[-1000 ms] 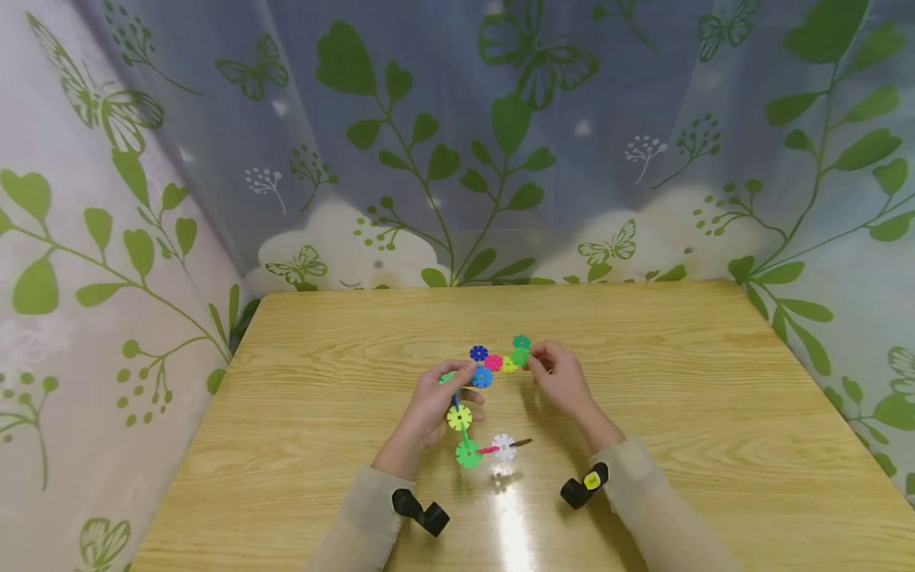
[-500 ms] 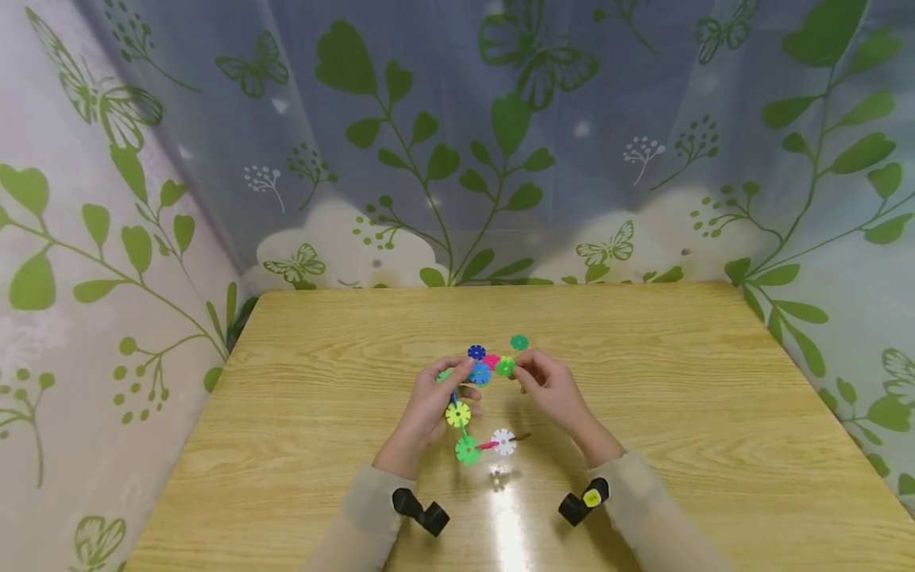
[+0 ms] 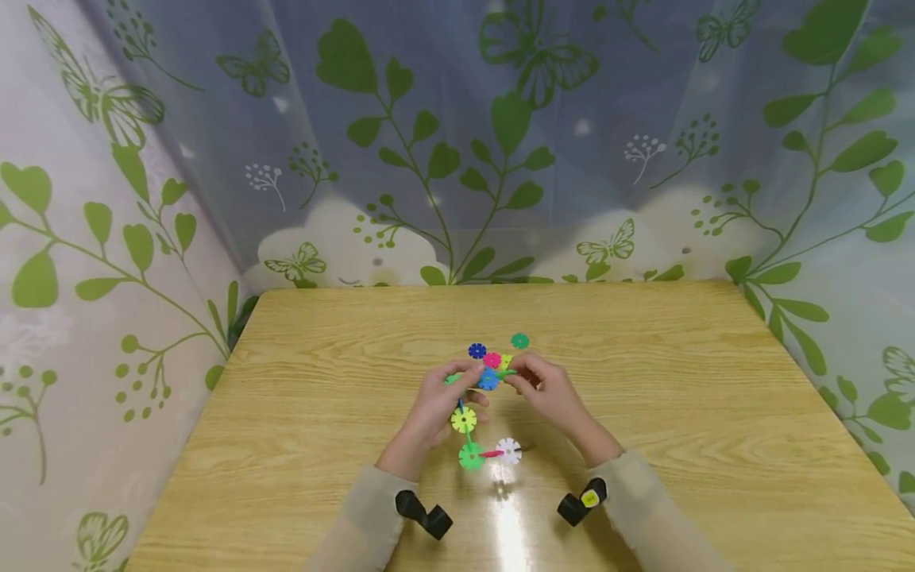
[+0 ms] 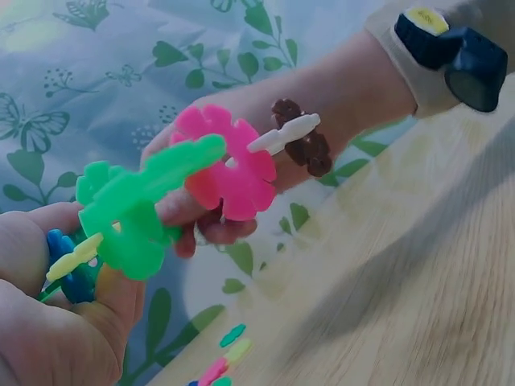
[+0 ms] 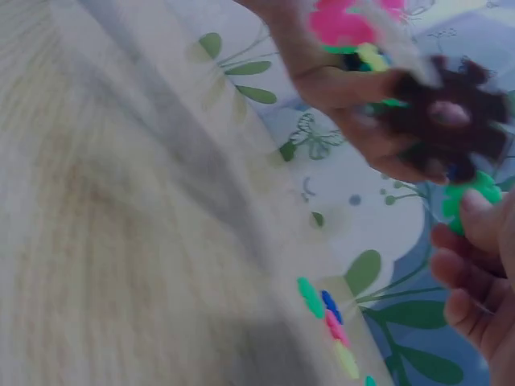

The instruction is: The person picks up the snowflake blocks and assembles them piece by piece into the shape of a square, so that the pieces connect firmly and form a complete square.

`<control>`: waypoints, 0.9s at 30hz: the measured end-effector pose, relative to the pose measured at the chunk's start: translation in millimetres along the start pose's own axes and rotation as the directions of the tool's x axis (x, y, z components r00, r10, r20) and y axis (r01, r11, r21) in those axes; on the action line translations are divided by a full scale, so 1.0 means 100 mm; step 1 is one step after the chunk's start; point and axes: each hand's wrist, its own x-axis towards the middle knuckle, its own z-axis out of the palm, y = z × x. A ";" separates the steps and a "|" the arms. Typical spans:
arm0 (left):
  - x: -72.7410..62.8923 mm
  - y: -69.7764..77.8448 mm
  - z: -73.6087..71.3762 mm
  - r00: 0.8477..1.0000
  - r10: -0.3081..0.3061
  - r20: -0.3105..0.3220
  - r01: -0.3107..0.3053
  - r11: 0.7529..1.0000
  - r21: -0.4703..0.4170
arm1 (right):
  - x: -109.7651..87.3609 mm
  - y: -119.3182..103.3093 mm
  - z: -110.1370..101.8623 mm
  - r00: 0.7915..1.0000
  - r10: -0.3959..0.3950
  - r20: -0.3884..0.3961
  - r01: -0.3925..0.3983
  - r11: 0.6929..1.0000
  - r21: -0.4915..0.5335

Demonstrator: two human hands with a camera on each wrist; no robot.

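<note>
My left hand [image 3: 436, 401] holds a chain of slotted plastic discs, pinching it near a blue disc [image 3: 489, 379]. Below hang a yellow disc [image 3: 464, 419], a green disc [image 3: 471, 456], a pink disc [image 4: 229, 165] seen broadside in the left wrist view, a white disc [image 3: 509, 451] and a brown disc [image 5: 451, 117] at the end. With thumb and fingers, my right hand [image 3: 546, 381] pinches a loose-looking green disc [image 5: 467, 201], turned edge-on at the blue one. Whether their slots are engaged cannot be made out.
Just beyond the hands, a dark blue disc [image 3: 476, 350], a pink disc [image 3: 492, 360], a yellow disc [image 3: 506, 361] and a teal disc [image 3: 519, 341] lie on the wooden table [image 3: 343, 342]. A patterned curtain [image 3: 457, 159] rises behind the table's far edge.
My right hand has brought the green disc leftward to the blue disc and turned it from face-on to edge-on. The left hand stays almost in place, its chain shifted slightly.
</note>
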 end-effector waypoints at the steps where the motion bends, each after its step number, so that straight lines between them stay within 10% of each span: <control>1: 0.00 0.00 0.01 1.000 -0.001 0.007 0.001 1.000 0.000 | 0.00 0.03 0.02 1.000 -0.026 -0.011 0.026 1.000 0.006; 10: -0.01 -0.03 0.05 0.998 0.004 0.069 -0.003 1.000 -0.003 | -0.03 0.40 0.13 0.983 -0.143 -0.112 0.141 0.990 -0.025; 18: -0.01 -0.05 0.05 0.995 0.016 0.103 -0.015 1.000 -0.009 | 0.01 0.40 0.11 0.941 -0.333 -0.053 0.319 0.930 -0.183; 27: -0.05 0.01 0.01 0.987 0.020 0.159 -0.009 0.997 -0.071 | -0.02 0.38 0.09 0.987 -0.155 -0.043 0.150 0.983 -0.102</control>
